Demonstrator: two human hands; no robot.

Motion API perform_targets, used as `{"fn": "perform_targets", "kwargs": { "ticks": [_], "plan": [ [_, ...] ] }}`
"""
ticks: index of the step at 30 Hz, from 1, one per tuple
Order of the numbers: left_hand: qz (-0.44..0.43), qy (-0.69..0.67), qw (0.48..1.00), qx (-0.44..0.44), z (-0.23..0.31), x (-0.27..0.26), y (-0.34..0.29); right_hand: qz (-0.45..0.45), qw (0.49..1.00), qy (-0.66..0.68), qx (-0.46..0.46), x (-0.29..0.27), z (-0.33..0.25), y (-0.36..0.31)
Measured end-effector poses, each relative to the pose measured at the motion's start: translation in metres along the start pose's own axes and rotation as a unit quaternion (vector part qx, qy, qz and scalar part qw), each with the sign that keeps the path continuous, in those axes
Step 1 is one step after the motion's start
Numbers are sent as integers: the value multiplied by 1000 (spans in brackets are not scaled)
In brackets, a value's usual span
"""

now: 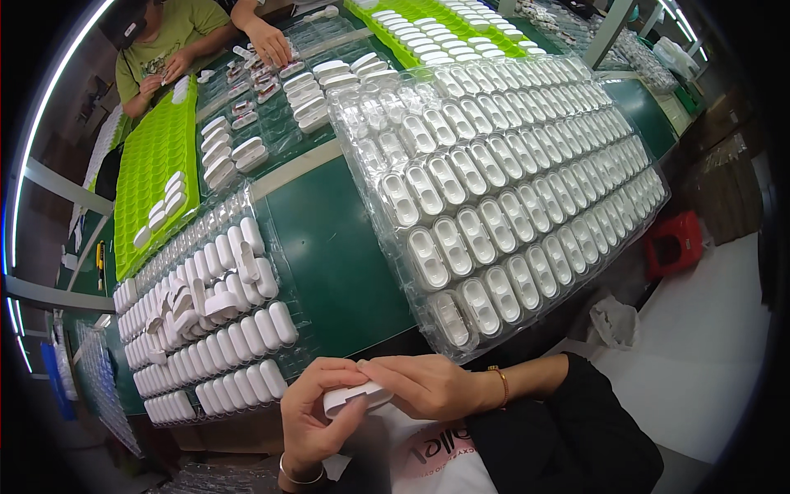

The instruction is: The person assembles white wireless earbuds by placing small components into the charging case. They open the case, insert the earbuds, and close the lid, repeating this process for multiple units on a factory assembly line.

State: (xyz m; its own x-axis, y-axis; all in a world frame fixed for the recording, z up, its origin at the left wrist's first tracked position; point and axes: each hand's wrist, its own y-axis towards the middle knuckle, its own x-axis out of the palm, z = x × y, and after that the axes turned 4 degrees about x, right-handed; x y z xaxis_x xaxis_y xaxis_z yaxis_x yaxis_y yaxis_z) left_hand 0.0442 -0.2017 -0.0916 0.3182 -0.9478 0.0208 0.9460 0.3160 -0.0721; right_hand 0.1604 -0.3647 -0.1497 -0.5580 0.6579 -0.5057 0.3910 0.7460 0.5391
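A small white oblong case is held between my two hands, just off the table's near edge. My left hand wraps round it, thumb pressed along its near side. From the other side my right hand closes on its upper right end, its fingertips meeting those of the left. Fingers cover much of the case. To the left, a clear tray holds rows of white rounded shells, with several loose pieces heaped on top. A large clear tray on the right carries many open white oblong pieces.
Bare green tabletop shows between the trays. Further back are a lime-green tray, another green tray and white cases. Across the table a co-worker's hands and another person's hand work. A red stool stands right.
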Motion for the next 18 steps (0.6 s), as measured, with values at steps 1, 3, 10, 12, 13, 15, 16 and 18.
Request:
{"fn": "perform_targets", "kwargs": {
  "ticks": [1,3,10,12,13,15,16,18],
  "plan": [
    [5,-32,999,-13,1,4,-2,13,1000,3,11,0,-3,0],
    [4,-10,998,62,-1,10,-2,15,998,43,38,-1,-8,1],
    [100,-46,982,156,-22,23,1,-159,961,152,167,-59,-28,21],
    [174,-22,975,134,-29,31,-1,-87,985,-4,151,-89,-15,45],
    [174,-40,975,131,-34,35,0,-52,985,-87,138,-99,1,63],
    [139,-55,983,110,-34,42,0,-35,968,-232,89,-120,46,96],
    [113,-65,986,100,-35,43,3,-33,958,-273,80,-131,68,104],
    [107,-37,987,117,-39,40,-3,-78,941,-307,118,-144,98,128]
  ]
}}
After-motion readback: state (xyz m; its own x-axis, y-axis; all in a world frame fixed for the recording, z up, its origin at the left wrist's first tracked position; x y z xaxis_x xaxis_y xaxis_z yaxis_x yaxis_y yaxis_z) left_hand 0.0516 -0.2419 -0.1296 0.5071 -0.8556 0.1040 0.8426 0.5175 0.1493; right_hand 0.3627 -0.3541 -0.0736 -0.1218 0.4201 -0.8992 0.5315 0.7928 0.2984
